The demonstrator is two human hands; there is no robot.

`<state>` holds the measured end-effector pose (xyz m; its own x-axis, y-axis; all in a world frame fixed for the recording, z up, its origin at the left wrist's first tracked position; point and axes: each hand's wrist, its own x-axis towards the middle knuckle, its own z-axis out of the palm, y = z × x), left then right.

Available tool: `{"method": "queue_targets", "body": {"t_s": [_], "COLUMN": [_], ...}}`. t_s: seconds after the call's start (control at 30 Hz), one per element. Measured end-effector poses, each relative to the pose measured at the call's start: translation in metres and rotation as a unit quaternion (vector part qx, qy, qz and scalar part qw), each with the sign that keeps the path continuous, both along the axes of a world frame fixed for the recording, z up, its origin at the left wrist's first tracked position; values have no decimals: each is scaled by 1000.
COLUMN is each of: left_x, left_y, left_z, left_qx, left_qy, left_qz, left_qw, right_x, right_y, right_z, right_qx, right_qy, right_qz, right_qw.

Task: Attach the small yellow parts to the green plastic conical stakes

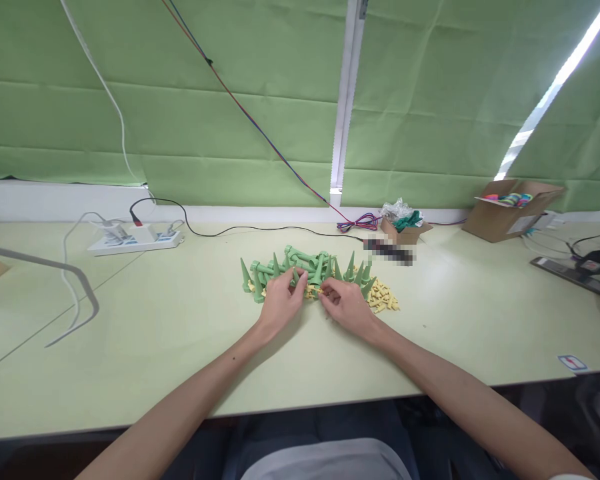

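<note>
A pile of green plastic cone-shaped and rod-like parts (303, 257) lies on the pale table. Small yellow pieces (384, 297) are heaped at its right side, and a few more show between my hands. My left hand (283, 297) is at the front of the pile, its thumb and fingers closed around a green cone. Facing it, my right hand (347, 303) has its fingertips pinched together at a small yellow piece. Several green cones stand upright around both hands. The fingertips partly cover what they touch.
A white power strip (136, 244) with plugs sits at the back left. Behind the pile are a coiled cable (359, 223), a blurred dark object and a small open box (405, 231). A larger cardboard box (500, 217) and a black device (574, 277) are at the right.
</note>
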<state>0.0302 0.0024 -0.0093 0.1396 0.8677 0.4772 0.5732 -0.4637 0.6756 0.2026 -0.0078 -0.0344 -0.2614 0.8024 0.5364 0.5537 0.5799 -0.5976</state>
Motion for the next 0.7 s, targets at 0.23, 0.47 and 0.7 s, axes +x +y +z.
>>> {"method": "queue_targets", "body": {"t_s": [0.23, 0.47, 0.7], "left_x": [0, -1, -1], "left_y": [0, 1, 3], "left_z": [-1, -5, -6], "left_qx": [6, 6, -14], "left_qy": [22, 80, 62], "left_qz": [-9, -27, -31], "left_qw": [1000, 996, 997], "right_x": [0, -1, -1], "right_y": [1, -2, -3], "right_z": [-1, -2, 0], "right_qx": [4, -23, -16], "right_qy": [-1, 4, 8], "right_qz": [2, 53, 48], "right_qw": [1000, 998, 999]}}
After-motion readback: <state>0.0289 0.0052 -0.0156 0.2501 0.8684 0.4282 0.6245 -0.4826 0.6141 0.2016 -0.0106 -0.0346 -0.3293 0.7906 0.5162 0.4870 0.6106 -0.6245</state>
